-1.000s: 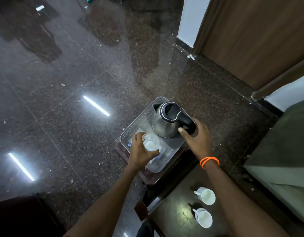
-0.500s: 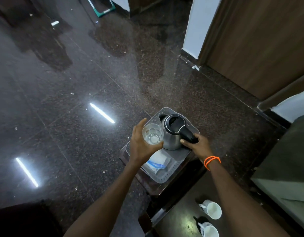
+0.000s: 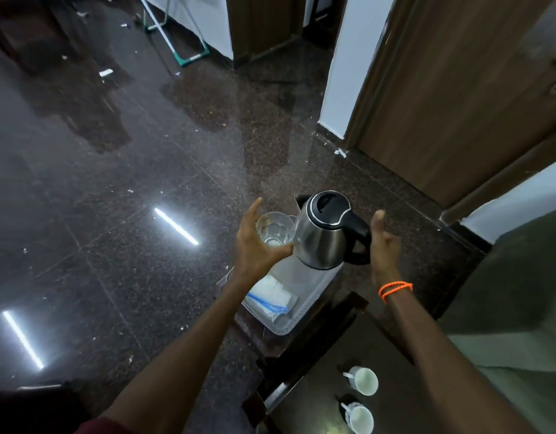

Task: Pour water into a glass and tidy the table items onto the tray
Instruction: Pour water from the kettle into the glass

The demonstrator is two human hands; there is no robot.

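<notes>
My left hand grips a clear glass and holds it in the air above the grey tray. My right hand grips the black handle of a steel kettle, lifted off the tray and held just right of the glass. The kettle's spout points left, above the rim of the glass. No stream of water is visible. A white packet with a blue stripe lies on the tray, which sits on a small dark table.
Two white cups with spoons stand on a lower dark surface at the bottom right. A wooden door and a white wall strip rise at the right. Polished dark floor spreads to the left.
Both hands have risen: the glass came up off the tray in my left hand, and my right hand lifted the kettle from the tray beside it. The camera has tilted upward.
</notes>
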